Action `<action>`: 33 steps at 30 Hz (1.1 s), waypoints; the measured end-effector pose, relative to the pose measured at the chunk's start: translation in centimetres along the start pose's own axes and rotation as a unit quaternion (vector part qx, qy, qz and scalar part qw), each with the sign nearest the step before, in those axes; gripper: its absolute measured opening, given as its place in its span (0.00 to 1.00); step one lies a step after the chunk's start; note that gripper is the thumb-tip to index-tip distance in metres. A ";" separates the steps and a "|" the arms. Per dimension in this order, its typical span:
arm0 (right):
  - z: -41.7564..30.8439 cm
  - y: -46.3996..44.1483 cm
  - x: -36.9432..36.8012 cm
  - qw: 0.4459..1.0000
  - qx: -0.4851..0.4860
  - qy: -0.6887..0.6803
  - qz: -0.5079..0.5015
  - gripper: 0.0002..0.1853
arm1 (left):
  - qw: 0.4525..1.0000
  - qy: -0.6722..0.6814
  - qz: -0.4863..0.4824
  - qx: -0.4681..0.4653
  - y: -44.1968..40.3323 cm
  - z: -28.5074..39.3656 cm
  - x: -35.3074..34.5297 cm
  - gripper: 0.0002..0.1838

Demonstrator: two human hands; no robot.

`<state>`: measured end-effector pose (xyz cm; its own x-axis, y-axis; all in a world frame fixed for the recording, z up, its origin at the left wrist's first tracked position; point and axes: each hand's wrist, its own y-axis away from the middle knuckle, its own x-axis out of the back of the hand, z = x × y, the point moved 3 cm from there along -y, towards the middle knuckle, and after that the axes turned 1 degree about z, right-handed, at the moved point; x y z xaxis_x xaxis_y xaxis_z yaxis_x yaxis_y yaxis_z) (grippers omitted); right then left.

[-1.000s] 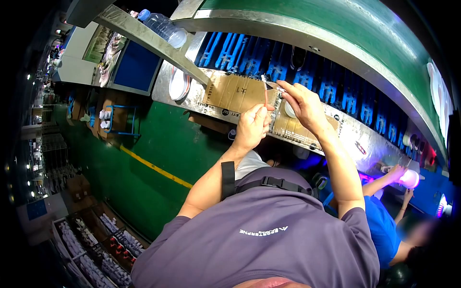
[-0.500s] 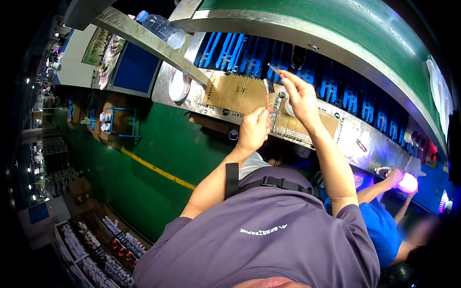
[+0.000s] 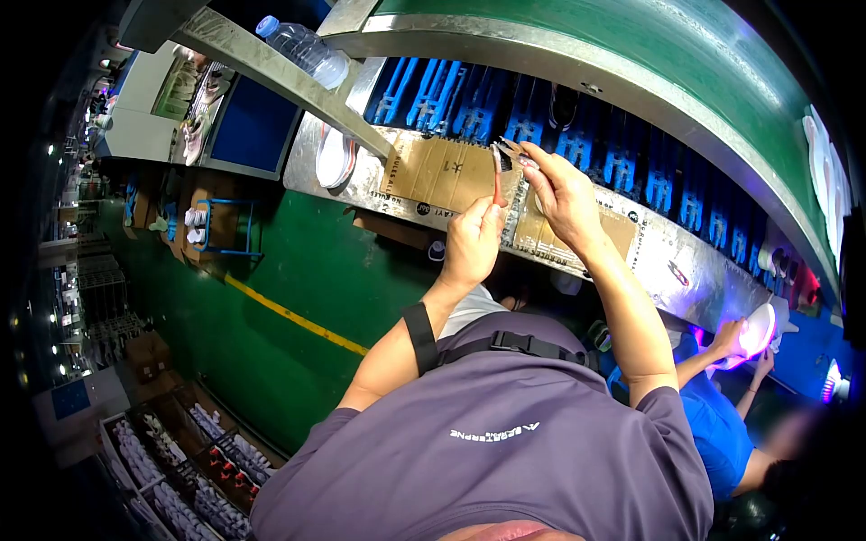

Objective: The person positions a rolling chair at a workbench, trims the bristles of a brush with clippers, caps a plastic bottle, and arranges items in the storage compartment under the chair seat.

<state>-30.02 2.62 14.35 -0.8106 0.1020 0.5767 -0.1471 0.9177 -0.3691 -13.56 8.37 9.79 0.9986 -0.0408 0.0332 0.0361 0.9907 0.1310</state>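
Note:
My left hand [image 3: 474, 239] is closed around the reddish handle of a small brush [image 3: 498, 185], which points up over the cardboard. Its dark bristles face right. My right hand [image 3: 564, 200] pinches a thin, stick-like tool [image 3: 511, 144], whose exact kind I cannot make out. That tool's tip is at the brush's bristle end, apparently touching it. Beneath both hands lie flattened cardboard pieces [image 3: 433, 176] with printed edges. Partly behind my right hand is a white round thing [image 3: 540, 200], mostly hidden.
A metal bench [image 3: 654, 248] runs below a row of blue racks [image 3: 474, 117]. White shoe soles [image 3: 334, 160] stand left, near a water bottle [image 3: 307, 54]. Small pliers or snips [image 3: 677, 272] lie right. A co-worker in blue [image 3: 708, 424] handles a white sole [image 3: 756, 329].
My right hand has moved down and left, bringing the thin tool to the brush's bristles. My left hand has shifted slightly left. The co-worker's sole has turned more upright.

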 end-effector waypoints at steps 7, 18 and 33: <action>0.1 -0.3 -0.1 0.999 0.011 -0.029 0.006 0.17 | 0.993 -0.081 0.014 -0.081 -0.5 -0.2 0.3 0.12; 1.5 -0.2 -1.4 0.989 -0.058 -0.135 0.011 0.15 | 0.945 -0.270 0.045 -0.178 -0.9 0.2 0.9 0.12; 2.8 0.0 -1.1 0.977 -0.119 -0.173 0.028 0.18 | 0.992 0.046 -0.044 0.113 -1.5 -0.7 2.2 0.15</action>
<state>-30.74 1.45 11.69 -0.9625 0.0567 0.2651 0.0056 0.9818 -0.1896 -11.39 6.92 8.99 0.9916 -0.1039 -0.0775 0.1246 0.9289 0.3487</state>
